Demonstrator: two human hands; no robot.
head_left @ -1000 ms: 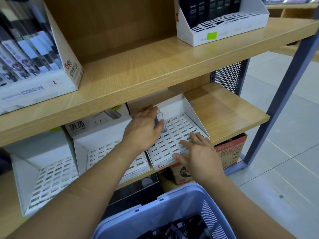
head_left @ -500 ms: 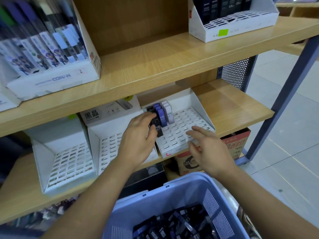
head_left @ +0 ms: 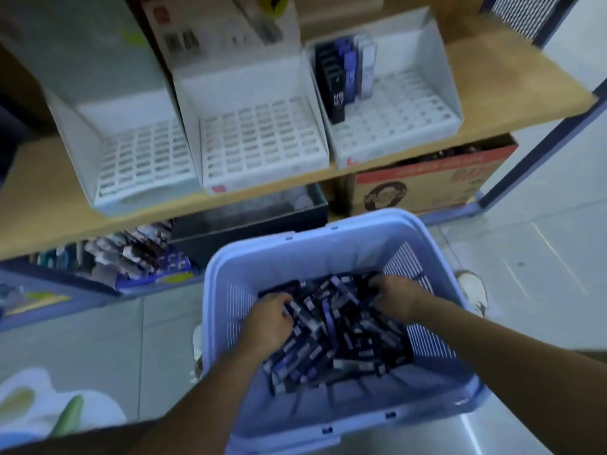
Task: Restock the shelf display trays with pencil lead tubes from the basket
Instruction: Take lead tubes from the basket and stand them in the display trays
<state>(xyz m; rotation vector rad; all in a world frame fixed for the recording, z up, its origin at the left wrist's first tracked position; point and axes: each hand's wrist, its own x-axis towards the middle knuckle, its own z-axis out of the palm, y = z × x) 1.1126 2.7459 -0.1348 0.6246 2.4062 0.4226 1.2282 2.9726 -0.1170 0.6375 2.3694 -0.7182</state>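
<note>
A light blue plastic basket point(head_left: 295, 247) stands on the floor in front of the shelf, its bottom covered by a heap of dark and purple pencil lead tubes point(head_left: 335, 336). Both my hands are down in the heap. My left hand point(head_left: 266, 320) has its fingers curled into the tubes at the left side. My right hand point(head_left: 395, 298) digs in at the right side, fingers bent among the tubes. The frame is blurred, so what each hand holds is unclear. On the shelf, the right white slotted tray point(head_left: 410, 119) holds several tubes point(head_left: 345, 73) at its back left.
Two more white slotted trays point(head_left: 262, 142) point(head_left: 141, 159) stand empty to the left on the wooden shelf point(head_left: 512, 90). Below it sit a red-and-brown cardboard box point(head_left: 433, 182) and a dark box point(head_left: 249, 221). A blue shelf post point(head_left: 538, 142) rises at right.
Both hands left the right tray and dropped into the basket. The view tilted down from the shelf toward the basket.
</note>
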